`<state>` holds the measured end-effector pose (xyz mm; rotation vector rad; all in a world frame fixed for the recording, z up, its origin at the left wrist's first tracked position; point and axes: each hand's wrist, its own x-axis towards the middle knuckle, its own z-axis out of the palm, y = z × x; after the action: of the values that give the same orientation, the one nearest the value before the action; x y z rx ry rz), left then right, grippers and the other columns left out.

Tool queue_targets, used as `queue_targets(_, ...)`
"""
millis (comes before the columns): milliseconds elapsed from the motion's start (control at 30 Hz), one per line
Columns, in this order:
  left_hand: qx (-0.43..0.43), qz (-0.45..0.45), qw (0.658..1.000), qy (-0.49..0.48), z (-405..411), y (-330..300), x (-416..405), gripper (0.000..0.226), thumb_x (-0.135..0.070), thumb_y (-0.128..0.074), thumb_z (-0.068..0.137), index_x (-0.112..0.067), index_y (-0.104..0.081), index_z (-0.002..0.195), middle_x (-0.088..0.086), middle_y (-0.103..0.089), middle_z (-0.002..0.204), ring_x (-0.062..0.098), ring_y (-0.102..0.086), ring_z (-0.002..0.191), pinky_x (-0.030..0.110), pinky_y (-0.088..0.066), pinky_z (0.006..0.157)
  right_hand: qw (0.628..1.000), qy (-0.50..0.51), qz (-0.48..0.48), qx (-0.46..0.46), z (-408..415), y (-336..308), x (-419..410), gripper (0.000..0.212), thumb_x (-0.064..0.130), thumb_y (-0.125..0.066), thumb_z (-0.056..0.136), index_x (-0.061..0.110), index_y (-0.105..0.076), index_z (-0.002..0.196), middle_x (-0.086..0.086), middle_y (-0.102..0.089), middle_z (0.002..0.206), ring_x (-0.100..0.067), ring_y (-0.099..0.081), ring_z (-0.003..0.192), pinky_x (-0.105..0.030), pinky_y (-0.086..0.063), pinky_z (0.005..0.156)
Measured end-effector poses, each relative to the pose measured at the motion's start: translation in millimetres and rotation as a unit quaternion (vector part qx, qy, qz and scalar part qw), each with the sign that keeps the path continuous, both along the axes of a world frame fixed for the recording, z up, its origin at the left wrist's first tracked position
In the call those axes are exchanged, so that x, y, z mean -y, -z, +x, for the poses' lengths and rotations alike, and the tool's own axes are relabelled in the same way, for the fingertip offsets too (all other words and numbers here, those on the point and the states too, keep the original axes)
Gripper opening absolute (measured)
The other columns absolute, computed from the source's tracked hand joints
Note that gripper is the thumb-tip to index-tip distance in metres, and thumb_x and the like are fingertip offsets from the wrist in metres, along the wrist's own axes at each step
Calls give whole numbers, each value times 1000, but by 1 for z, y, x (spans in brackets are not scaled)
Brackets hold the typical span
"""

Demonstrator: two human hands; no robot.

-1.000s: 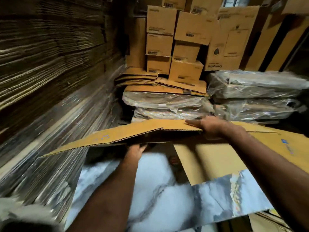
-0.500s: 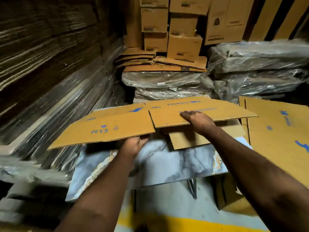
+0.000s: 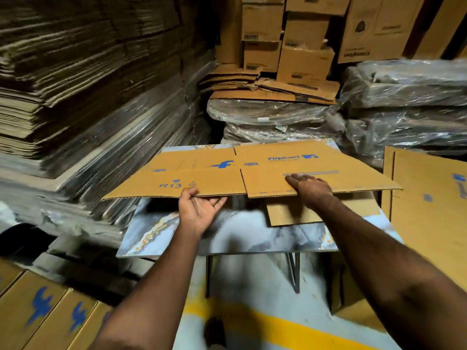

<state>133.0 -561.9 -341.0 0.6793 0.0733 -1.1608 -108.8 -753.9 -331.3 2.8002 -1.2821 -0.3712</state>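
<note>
On marbled table (image 3: pixel 240 238), mid-frame: laying flat carton (image 3: pixel 202 173), right hand (image 3: pixel 310 189) pressing open-palmed, left hand (image 3: pixel 199 210) loose, perhaps thumbing near edge; next, gripping a flap to unfold

"Flipkart" printed in blue on the flattened carton (image 3: pixel 252 170), "R13" stamped in blue near its left front edge, a blue "f" mark set mid-panel, "Crompton" seen upside down on a stacked box (image 3: pixel 374 29)
</note>
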Motion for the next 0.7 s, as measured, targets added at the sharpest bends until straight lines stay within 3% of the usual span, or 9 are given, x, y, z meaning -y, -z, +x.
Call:
queue_targets(100, 32, 129, 990, -42, 1, 6, 0, 24, -18, -48, 102, -12, -50, 125, 25, -53, 132, 37, -52, 126, 46, -46, 97, 992, -25, 112, -45, -6, 4, -4, 78, 25, -52, 100, 24, 1, 158, -7, -1, 166, -32, -12, 151, -50, -24, 118)
queue_targets(167, 59, 183, 981, -3, -9, 12, 0, 36, -11, -47, 102, -4, -42, 137, 26, -58, 113, 35, -59, 111, 43, -49, 96, 978, -34, 205, -4, 2, -2, -13, 86, 47, -53, 98, 17, 0, 159, -15, -3, 165, -31, -11, 151, -41, -17, 121)
queue_targets(267, 52, 208, 972, 93, -46, 27, 2, 23, -15, -48, 103, -4, -50, 123, 24, -65, 86, 29, -68, 78, 31, -61, 67, 965, -66, 226, 118, 32, -8, -29, 71, 42, -43, 104, 9, -10, 158, -15, -10, 164, -25, -11, 152, -31, -11, 120)
queue_targets(333, 32, 220, 963, 155, -75, 39, 6, 34, -30, -49, 102, 2, -58, 112, 22, -72, 78, 22, -70, 60, 26, -59, 51, 963, -90, 210, 141, 54, -4, -39, 67, 43, -39, 105, 12, -14, 158, -14, -8, 164, -23, -8, 152, -31, -9, 121)
queue_targets(367, 34, 227, 955, 190, -86, 44, 8, 45, -38, -47, 102, 4, -61, 108, 20, -73, 80, 20, -70, 62, 26, -58, 51, 963, -100, 205, 141, 63, 2, -43, 65, 43, -38, 105, 12, -15, 158, -16, -9, 164, -24, -8, 152, -33, -10, 122)
queue_targets(500, 31, 299, 884, 357, -103, 48, 11, 66, -54, -44, 99, 9, -58, 113, 25, -68, 111, 34, -67, 103, 38, -60, 73, 966, -94, 202, 131, 81, 23, -56, 53, 34, -33, 107, 7, -30, 152, -21, -19, 161, -32, -21, 149, -38, -20, 119)
queue_targets(533, 38, 310, 859, 405, -96, 47, 9, 68, -55, -45, 99, 10, -57, 113, 27, -67, 113, 36, -67, 105, 38, -59, 77, 967, -83, 199, 134, 85, 28, -58, 50, 32, -32, 107, 5, -35, 150, -21, -22, 160, -32, -23, 148, -38, -21, 118)
queue_targets(633, 129, 339, 786, 501, -68, 47, 0, 60, -49, -35, 104, 5, -62, 103, 22, -73, 96, 29, -74, 80, 30, -60, 67, 974, -57, 182, 123, 91, 49, -58, 51, 35, -29, 105, 4, -40, 144, -21, -33, 154, -35, -33, 142, -42, -29, 114)
queue_targets(700, 184, 348, 760, 516, -43, 47, -8, 51, -38, -29, 107, -2, -64, 96, 15, -75, 90, 21, -74, 73, 25, -57, 62, 976, -56, 176, 114, 101, 67, -58, 61, 47, -21, 94, 6, -45, 133, -20, -43, 141, -38, -46, 127, -45, -40, 103)
